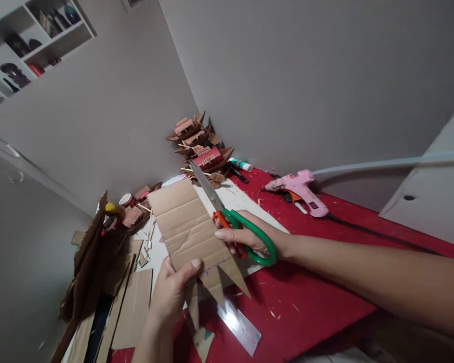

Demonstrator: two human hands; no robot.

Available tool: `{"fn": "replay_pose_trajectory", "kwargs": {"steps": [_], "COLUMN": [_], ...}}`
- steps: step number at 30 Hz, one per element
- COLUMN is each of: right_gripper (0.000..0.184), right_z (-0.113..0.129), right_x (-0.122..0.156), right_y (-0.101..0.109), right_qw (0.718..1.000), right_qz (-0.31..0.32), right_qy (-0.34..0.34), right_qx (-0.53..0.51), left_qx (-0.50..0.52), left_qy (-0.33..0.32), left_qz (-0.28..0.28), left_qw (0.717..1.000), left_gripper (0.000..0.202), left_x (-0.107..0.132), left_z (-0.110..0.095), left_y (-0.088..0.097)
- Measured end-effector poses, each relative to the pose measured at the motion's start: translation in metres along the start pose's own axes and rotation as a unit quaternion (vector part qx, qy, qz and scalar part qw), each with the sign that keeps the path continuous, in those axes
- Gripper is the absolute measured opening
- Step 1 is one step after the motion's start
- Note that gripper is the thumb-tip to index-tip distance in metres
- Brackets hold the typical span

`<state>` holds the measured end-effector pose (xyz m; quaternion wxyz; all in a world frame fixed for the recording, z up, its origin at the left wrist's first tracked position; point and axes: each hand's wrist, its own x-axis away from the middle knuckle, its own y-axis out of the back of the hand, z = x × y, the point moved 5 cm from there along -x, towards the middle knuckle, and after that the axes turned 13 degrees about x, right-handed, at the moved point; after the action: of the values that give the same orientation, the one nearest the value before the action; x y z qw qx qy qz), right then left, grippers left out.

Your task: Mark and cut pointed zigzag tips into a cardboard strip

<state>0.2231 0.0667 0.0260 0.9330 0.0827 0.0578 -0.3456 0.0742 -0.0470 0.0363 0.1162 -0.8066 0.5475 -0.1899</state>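
Note:
A piece of brown cardboard [189, 217] is held up over the table, its near end cut into several pointed teeth. My left hand [174, 282] pinches its lower left edge, thumb on top. My right hand [245, 237] is wrapped round scissors [208, 189] with green and orange handles. Their blades point away from me, looking closed, and lie along the cardboard's right side. Whether they touch it I cannot tell. Purple pen marks show near the base of the teeth. Below the teeth, a clear ruler-like strip [240, 325] and a cardboard scrap [203, 343] lie on the table.
A pink glue gun [298, 191] with a black cord rests on the red tabletop [306, 292] at right. Small cardboard boats [208, 159] stand in the far corner. Cardboard sheets [132, 307] are stacked at left, near a white cup [125, 199]. Walls close off the back.

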Motion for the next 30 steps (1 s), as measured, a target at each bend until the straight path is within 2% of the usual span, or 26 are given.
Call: {"fn": "replay_pose_trajectory", "kwargs": {"steps": [2,3,5,8,11,15,18,20,23,25,27,28,30], "right_gripper": [0.032,0.029,0.024,0.026,0.027,0.021,0.021,0.023,0.03,0.031,0.03,0.03,0.031], "right_z": [-0.002,-0.002,-0.005,-0.007,-0.01,-0.016,-0.011,-0.003,0.004,0.006,0.005,0.003,0.002], "right_x": [0.001,0.002,0.002,0.001,-0.002,-0.009,-0.012,-0.013,-0.013,-0.011,-0.01,-0.01,-0.009], "right_y": [-0.001,0.0,0.0,0.002,0.005,0.02,0.031,0.035,0.035,0.033,0.031,0.03,0.027], "right_qw": [1.0,1.0,1.0,0.998,0.996,0.987,0.972,0.963,0.955,0.957,0.962,0.964,0.972], "right_qz": [0.002,0.002,0.003,-0.011,-0.045,-0.133,-0.194,-0.211,-0.213,-0.202,-0.195,-0.193,-0.18], "right_qy": [0.017,0.021,0.011,-0.003,0.005,0.01,0.022,0.027,-0.014,-0.033,-0.039,-0.041,-0.039], "right_qx": [0.013,0.012,-0.01,-0.058,-0.073,-0.09,-0.129,-0.163,-0.207,-0.205,-0.187,-0.176,-0.149], "left_qx": [-0.026,-0.03,-0.029,-0.023,-0.007,0.019,0.006,-0.016,-0.079,-0.138,-0.202,-0.234,-0.294], "left_qy": [0.023,0.027,0.033,0.039,0.015,-0.048,-0.081,-0.103,-0.141,-0.182,-0.253,-0.304,-0.395], "left_qz": [0.054,0.062,0.065,0.069,0.067,0.034,-0.006,-0.037,-0.082,-0.12,-0.18,-0.224,-0.319], "left_qw": [0.998,0.997,0.997,0.997,0.998,0.998,0.997,0.994,0.984,0.966,0.929,0.896,0.81], "left_gripper": [0.044,0.044,0.043,0.036,0.028,0.022,0.031,0.034,0.036,0.039,0.041,0.043,0.053], "left_x": [0.0,0.0,-0.002,-0.006,-0.009,-0.013,-0.015,-0.014,-0.008,0.001,0.017,0.027,0.05], "left_z": [0.007,0.009,0.012,0.014,0.009,-0.014,-0.035,-0.046,-0.059,-0.068,-0.079,-0.086,-0.099], "left_y": [-0.008,-0.01,-0.009,-0.005,-0.001,0.01,0.021,0.027,0.038,0.049,0.066,0.077,0.101]}}
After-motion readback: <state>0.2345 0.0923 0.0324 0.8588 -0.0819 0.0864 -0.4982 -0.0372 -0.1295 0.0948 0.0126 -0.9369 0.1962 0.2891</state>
